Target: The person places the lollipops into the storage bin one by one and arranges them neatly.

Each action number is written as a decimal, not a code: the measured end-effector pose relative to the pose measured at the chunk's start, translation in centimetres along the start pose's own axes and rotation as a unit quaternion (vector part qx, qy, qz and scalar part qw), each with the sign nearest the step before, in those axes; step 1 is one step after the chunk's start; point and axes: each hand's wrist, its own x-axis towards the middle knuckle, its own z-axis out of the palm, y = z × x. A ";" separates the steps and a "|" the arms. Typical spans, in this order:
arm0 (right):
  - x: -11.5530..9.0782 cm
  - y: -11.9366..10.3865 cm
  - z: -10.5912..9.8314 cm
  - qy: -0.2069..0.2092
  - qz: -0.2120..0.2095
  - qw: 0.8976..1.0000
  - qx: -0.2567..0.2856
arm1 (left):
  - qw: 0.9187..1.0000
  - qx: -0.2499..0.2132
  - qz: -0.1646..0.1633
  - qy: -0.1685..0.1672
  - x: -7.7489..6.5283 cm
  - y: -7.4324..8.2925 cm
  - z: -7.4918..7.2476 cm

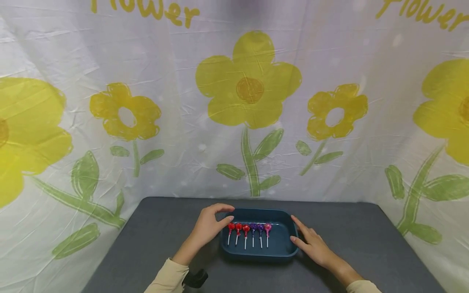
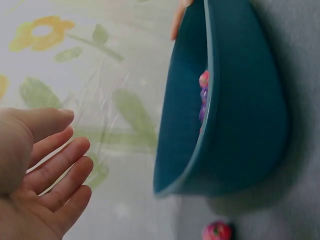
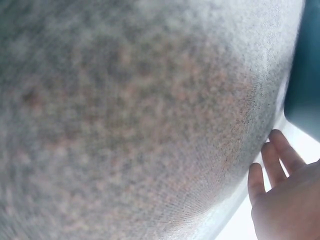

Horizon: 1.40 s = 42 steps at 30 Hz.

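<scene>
A dark blue tray (image 1: 261,255) with raised walls stands on the table, with several lollipops in a row inside: three red lollipops (image 1: 238,227) at the left, two purple lollipops (image 1: 260,228), then a pink lollipop (image 1: 268,227). Their white sticks point toward the person. My left hand (image 1: 208,227) is by the tray's left end, thumb and fingers apart; the left wrist view shows its palm with nothing in it. At the right end my right hand (image 1: 311,244) has its fingertips and thumb at the rim, fingers fairly straight.
A small pink round thing (image 2: 217,231) lies on the table beside the tray. The grey table (image 1: 165,228) runs back to a white curtain (image 1: 176,162) printed with yellow flowers. A black strap (image 1: 196,278) shows near the left sleeve (image 1: 169,276).
</scene>
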 end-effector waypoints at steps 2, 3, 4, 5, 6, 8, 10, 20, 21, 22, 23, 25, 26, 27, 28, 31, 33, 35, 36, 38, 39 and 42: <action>0.0 0.0 0.0 0.000 -0.001 1.000 -0.002 | 1.000 -0.004 -0.009 0.006 -0.4 -0.4 -0.8; 0.0 0.1 0.0 0.001 -0.001 1.000 -0.002 | 1.000 -0.006 -0.014 0.008 -0.6 -0.7 -1.2; 0.1 0.1 0.1 0.000 -0.001 1.000 -0.003 | 1.000 -0.007 -0.019 0.010 -0.8 -1.0 -1.5; 0.1 0.1 0.1 -0.001 -0.001 1.000 -0.003 | 1.000 -0.008 -0.026 0.012 -1.0 -1.3 -1.9; 0.1 0.1 0.1 -0.001 -0.001 1.000 -0.004 | 0.999 -0.010 -0.031 0.013 -1.2 -1.6 -2.2; 0.1 0.1 0.1 0.000 -0.002 1.000 -0.004 | 0.999 -0.009 -0.041 0.017 -1.5 -2.4 -2.6; 0.1 0.1 0.1 0.001 -0.002 1.000 -0.003 | 0.999 -0.009 -0.048 0.022 -1.8 -3.1 -2.9; 0.0 0.2 0.2 0.002 -0.002 1.000 -0.009 | 0.996 -0.019 -0.078 0.027 -2.5 -6.5 -3.2; 0.1 0.2 0.2 0.003 -0.003 1.000 -0.008 | 0.996 -0.017 -0.078 0.027 -2.5 -6.8 -3.1; 0.1 0.2 0.2 0.004 -0.003 1.000 -0.009 | 0.996 -0.015 -0.079 0.027 -2.5 -7.1 -3.1; 0.1 0.2 0.2 0.004 -0.003 1.000 -0.009 | 0.997 -0.012 -0.077 0.029 -2.6 -7.3 -3.0; 0.1 0.2 0.2 0.004 -0.001 1.000 -0.009 | 0.997 -0.010 -0.076 0.029 -2.5 -7.7 -2.9; 0.1 0.1 0.2 0.004 -0.001 1.000 -0.009 | 0.997 -0.008 -0.076 0.030 -2.5 -8.0 -2.8; 0.1 0.1 0.1 0.003 -0.001 1.000 -0.008 | 0.997 -0.006 -0.077 0.031 -2.5 -8.2 -2.7; 0.1 0.1 0.1 0.002 0.000 1.000 -0.008 | 0.996 -0.003 -0.079 0.031 -2.5 -8.4 -2.6; 0.1 0.1 0.2 0.001 0.000 1.000 -0.008 | 0.996 -0.003 -0.082 0.031 -2.4 -9.1 -2.3; 0.1 0.1 0.2 0.000 0.000 1.000 -0.008 | 0.996 -0.001 -0.080 0.034 -2.4 -9.5 -2.1; 0.1 0.2 0.2 -0.001 0.001 1.000 -0.007 | 0.996 0.001 -0.078 0.037 -2.4 -10.0 -1.8; 0.1 0.2 0.2 -0.001 0.002 1.000 -0.007 | 0.996 0.001 -0.077 0.037 -2.4 -10.2 -1.7; 0.1 0.2 0.1 -0.002 0.004 1.000 -0.008 | 0.996 0.003 -0.077 0.037 -2.5 -10.7 -1.4; 0.1 0.2 0.1 -0.003 0.006 1.000 -0.008 | 0.996 0.003 -0.079 0.035 -2.5 -10.9 -1.3; 0.2 0.3 0.1 -0.004 0.008 1.000 -0.008 | 0.997 0.006 -0.075 0.025 -2.6 -11.5 -1.1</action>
